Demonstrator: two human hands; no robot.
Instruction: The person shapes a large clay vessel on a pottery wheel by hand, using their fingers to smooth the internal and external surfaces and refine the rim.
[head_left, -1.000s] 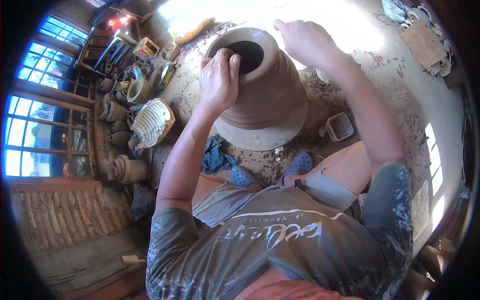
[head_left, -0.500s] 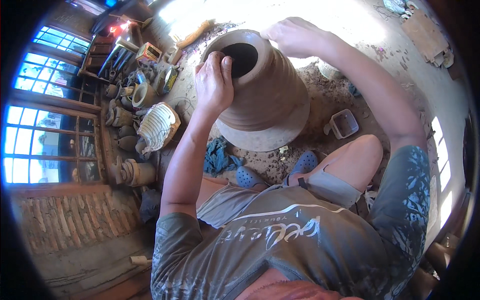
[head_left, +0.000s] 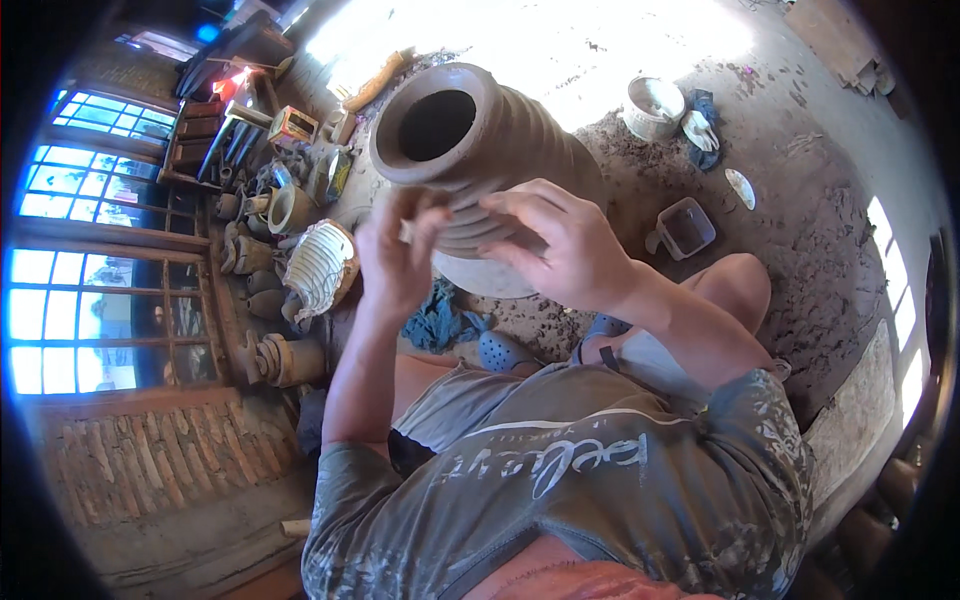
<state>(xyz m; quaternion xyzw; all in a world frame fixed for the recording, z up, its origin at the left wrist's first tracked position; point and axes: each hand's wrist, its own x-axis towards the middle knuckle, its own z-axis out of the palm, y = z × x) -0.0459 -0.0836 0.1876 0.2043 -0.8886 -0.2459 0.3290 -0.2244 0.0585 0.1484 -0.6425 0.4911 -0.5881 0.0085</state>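
Observation:
A tall grey-brown clay pot (head_left: 550, 130) with a thick rim, a dark round mouth and ridged walls stands on a pale round wheel head (head_left: 480, 278). In front of its near side, below the rim, both of my hands are raised close to each other. Motion smears my left hand (head_left: 395, 245); its fingers are bent, and whether anything small is between them does not show clearly. My right hand (head_left: 565, 245) has its thumb and fingers apart, pointing toward the left one, with nothing visible in them.
Right of the pot are a clay-smeared bucket (head_left: 653, 108), a glove (head_left: 700, 131) and a small plastic tub (head_left: 686, 228). A teal cloth (head_left: 432, 318) lies by my clog (head_left: 503, 353). Along the windows at left stand several pots, near a ribbed pale piece (head_left: 320, 268).
Both hands have left the pot's rim and come together nearer to me, in front of the pot's wall. My right arm has swung in from the far right side, uncovering the bucket and glove.

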